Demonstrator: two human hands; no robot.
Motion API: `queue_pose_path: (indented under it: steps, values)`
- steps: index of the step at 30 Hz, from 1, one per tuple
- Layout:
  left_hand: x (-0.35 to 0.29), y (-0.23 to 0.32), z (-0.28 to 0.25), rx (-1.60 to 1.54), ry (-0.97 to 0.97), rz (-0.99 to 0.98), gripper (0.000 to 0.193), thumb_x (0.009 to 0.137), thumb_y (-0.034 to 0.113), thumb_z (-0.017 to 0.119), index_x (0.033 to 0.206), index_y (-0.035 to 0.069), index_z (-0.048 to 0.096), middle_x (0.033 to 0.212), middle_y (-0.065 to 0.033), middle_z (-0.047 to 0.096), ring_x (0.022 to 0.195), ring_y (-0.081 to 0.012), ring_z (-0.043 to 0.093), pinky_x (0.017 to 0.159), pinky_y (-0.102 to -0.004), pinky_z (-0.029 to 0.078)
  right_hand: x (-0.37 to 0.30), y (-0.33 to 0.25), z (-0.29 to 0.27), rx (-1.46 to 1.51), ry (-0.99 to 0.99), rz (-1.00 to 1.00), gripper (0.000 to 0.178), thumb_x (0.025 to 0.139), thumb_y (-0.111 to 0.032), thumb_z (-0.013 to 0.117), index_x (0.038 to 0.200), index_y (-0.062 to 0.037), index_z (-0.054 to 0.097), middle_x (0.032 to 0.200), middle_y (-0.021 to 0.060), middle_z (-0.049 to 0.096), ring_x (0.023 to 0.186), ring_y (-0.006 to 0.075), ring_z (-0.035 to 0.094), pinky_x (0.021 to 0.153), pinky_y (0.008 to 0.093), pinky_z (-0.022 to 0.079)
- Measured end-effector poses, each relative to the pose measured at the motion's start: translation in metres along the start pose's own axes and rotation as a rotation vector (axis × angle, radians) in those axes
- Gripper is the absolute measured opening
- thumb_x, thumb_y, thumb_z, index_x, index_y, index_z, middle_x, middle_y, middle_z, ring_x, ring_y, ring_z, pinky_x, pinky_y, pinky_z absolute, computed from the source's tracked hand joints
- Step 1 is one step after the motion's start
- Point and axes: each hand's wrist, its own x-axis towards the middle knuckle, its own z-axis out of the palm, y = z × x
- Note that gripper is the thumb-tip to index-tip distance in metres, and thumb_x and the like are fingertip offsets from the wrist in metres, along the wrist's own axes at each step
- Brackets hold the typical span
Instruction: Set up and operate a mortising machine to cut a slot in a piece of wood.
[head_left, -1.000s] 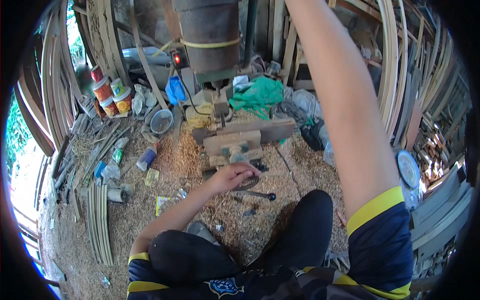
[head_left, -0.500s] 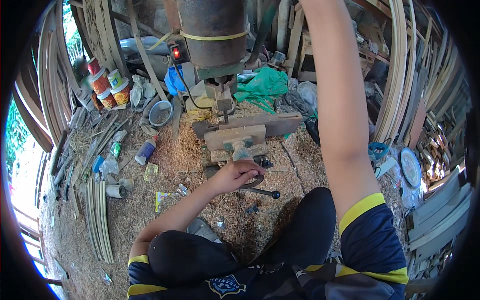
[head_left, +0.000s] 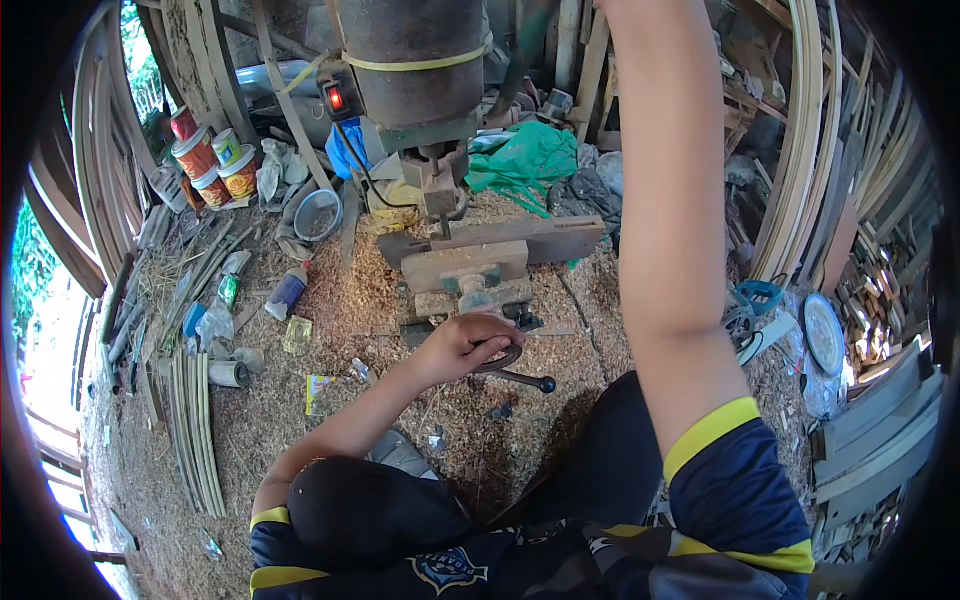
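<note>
My left hand [head_left: 470, 345] is closed round the rim of a small metal handwheel [head_left: 503, 358] at the front of a vise. A black-knobbed lever [head_left: 528, 381] sticks out just below it. In the vise stands a long wooden board [head_left: 540, 240] on edge, behind a wooden block [head_left: 465, 264]. Above the board's left part, a drilling machine [head_left: 410, 70] points its bit [head_left: 444, 228] down; whether the tip touches the wood I cannot tell. My right forearm [head_left: 672, 170] stretches up past the machine's right side, and its hand is cut off by the top edge.
Wood shavings cover the ground. A lit red switch [head_left: 335, 98] sits on the machine's left. Paint cans [head_left: 215, 165], a round bucket [head_left: 318, 216] and a glue bottle [head_left: 288, 290] stand or lie left. A green sheet [head_left: 525, 165] lies behind; wood strips [head_left: 800, 140] lean right.
The whole view has shifted slightly, so the machine sits a little further left. My left hand stays on the handwheel, and my right arm remains raised.
</note>
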Motion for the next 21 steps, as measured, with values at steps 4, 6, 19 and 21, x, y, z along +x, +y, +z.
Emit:
queue_pose_path:
  steps: [4, 6, 19, 21]
  values:
    - [-0.001, 0.002, 0.004, -0.020, -0.006, -0.086, 0.020, 0.110, 0.014, 0.068, 0.124, 0.008, 0.080, 0.122, -0.0101, 0.082, 0.118, -0.0309, 0.077, 0.123, -0.0553, 0.046, -0.006, -0.002, -0.015, 0.069, -0.078, -0.025, 0.043, 0.112, -0.035, 0.047, 0.072, -0.0187, 0.046, 0.060, -0.0033, 0.041, 0.054, 0.0141, 0.037, 0.057, 0.0369, 0.035]
    - [-0.001, 0.001, 0.002, 0.018, -0.002, -0.072, 0.021, 0.111, 0.016, 0.068, 0.126, 0.011, 0.080, 0.122, -0.0093, 0.083, 0.118, -0.0310, 0.077, 0.127, -0.0591, 0.042, -0.003, -0.008, -0.010, 0.083, -0.129, 0.004, 0.042, 0.111, -0.035, 0.048, 0.072, -0.0181, 0.049, 0.061, -0.0029, 0.044, 0.055, 0.0142, 0.041, 0.057, 0.0361, 0.037]
    - [-0.002, 0.000, 0.003, 0.091, 0.020, -0.068, 0.022, 0.112, 0.020, 0.065, 0.125, 0.011, 0.081, 0.118, -0.0104, 0.083, 0.115, -0.0323, 0.079, 0.126, -0.0596, 0.045, -0.003, 0.000, -0.015, 0.102, -0.161, -0.002, 0.044, 0.111, -0.033, 0.049, 0.070, -0.0191, 0.050, 0.058, -0.0036, 0.047, 0.049, 0.0125, 0.042, 0.052, 0.0336, 0.038]
    - [-0.001, 0.003, 0.006, 0.073, 0.009, -0.127, 0.022, 0.110, 0.020, 0.067, 0.123, 0.010, 0.081, 0.114, -0.0127, 0.083, 0.111, -0.0333, 0.080, 0.122, -0.0573, 0.050, -0.013, -0.007, -0.016, 0.098, -0.140, -0.074, 0.045, 0.111, -0.034, 0.048, 0.068, -0.0202, 0.047, 0.056, -0.0045, 0.043, 0.046, 0.0115, 0.038, 0.049, 0.0326, 0.035]
